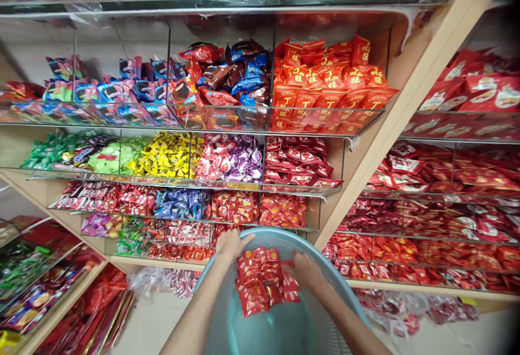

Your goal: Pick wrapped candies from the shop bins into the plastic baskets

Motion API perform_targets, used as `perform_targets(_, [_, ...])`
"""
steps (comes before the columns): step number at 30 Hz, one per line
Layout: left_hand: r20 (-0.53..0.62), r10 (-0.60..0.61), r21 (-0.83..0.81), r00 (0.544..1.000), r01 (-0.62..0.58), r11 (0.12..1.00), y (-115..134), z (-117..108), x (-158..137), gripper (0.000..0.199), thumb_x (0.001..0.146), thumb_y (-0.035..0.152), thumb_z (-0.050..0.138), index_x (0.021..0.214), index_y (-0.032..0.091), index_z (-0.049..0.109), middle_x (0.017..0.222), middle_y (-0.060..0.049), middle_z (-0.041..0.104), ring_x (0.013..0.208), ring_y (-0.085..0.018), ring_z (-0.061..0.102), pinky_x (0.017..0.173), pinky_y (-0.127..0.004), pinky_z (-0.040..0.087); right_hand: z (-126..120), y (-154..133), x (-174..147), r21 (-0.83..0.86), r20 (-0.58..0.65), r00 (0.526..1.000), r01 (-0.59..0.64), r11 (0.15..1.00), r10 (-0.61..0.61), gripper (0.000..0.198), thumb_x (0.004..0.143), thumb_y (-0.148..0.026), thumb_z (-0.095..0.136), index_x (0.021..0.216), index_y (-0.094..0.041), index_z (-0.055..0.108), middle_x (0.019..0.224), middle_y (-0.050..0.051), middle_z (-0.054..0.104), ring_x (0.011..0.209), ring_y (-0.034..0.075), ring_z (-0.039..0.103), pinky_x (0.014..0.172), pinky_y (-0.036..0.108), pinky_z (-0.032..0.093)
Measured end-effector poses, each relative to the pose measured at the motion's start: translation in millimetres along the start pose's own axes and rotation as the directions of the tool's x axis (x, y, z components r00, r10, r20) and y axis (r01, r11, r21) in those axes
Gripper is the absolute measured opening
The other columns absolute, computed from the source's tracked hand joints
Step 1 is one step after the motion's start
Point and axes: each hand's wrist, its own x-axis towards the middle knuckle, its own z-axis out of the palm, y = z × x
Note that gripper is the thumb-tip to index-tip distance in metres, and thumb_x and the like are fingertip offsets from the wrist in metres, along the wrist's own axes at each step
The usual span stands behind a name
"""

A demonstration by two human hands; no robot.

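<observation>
A large light-blue plastic basket (337, 257) with mesh sides stands before me, its far rim close to the lower shelf. My left hand (231, 244) is closed on that far rim, thumb pointing right. Inside the basket is a cluster of red candy packets (260, 279) with pale round prints. My right hand (305, 271) reaches into the basket, its fingers closed on a red packet at the right side of the cluster. Part of that packet is hidden by the fingers, which are slightly blurred.
Shelves with clear dividers hold yellow sweets (166, 155), red wafer packets (329, 90) and similar red packets (282, 210) just beyond the basket. A slanting wooden upright (390, 144) parts them from the right-hand shelves. Plastic bags (150, 279) lie on the floor.
</observation>
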Motion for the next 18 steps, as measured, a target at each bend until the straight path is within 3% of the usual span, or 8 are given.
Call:
perform_targets(4, [0.002,-0.004,-0.023,1.0,0.004,1.0,-0.2,0.4,-1.0,0.078,0.071,0.074,0.018,0.087,0.014,0.065,0.091,-0.017,0.067,0.09,-0.032,0.061,0.078,-0.04,0.046,-47.3,18.1,26.9,0.073,-0.206,0.978,0.037,0.997,-0.021,0.024,0.085,-0.036,0.042,0.083,-0.017,0.056,0.079,0.009,0.064,0.077,0.019,0.06,0.063,0.025,0.036])
perform_targets(8, [0.015,-0.012,-0.024,1.0,0.013,1.0,0.7,-1.2,-1.3,0.081,0.067,0.078,0.02,0.088,0.015,0.065,0.09,-0.017,0.067,0.089,-0.033,0.061,0.076,-0.041,0.046,-78.7,30.2,64.5,0.111,-0.305,0.95,-0.038,0.993,0.07,0.019,0.083,-0.029,0.045,0.092,-0.015,0.054,0.085,0.011,0.064,0.08,0.019,0.059,0.063,0.024,0.034])
perform_targets(13, [0.009,-0.017,-0.017,1.0,0.017,1.0,1.3,-2.0,-2.0,0.082,0.069,0.077,0.017,0.088,0.014,0.065,0.092,-0.016,0.067,0.09,-0.033,0.061,0.077,-0.041,0.046,-76.9,28.4,101.5,0.101,-0.197,0.971,-0.116,0.988,0.134,0.028,0.078,-0.021,0.052,0.104,-0.009,0.052,0.102,0.02,0.06,0.091,0.023,0.059,0.067,0.026,0.037])
perform_targets(18, [0.024,-0.036,-0.016,0.999,0.036,0.999,3.0,-3.1,-3.5,0.086,0.064,0.081,0.02,0.09,0.013,0.065,0.092,-0.017,0.067,0.091,-0.033,0.061,0.077,-0.042,0.046,-65.0,31.5,118.3,0.125,-0.158,0.97,-0.165,0.978,0.184,0.038,0.075,-0.013,0.052,0.112,-0.006,0.047,0.1,0.019,0.061,0.088,0.021,0.06,0.065,0.025,0.039])
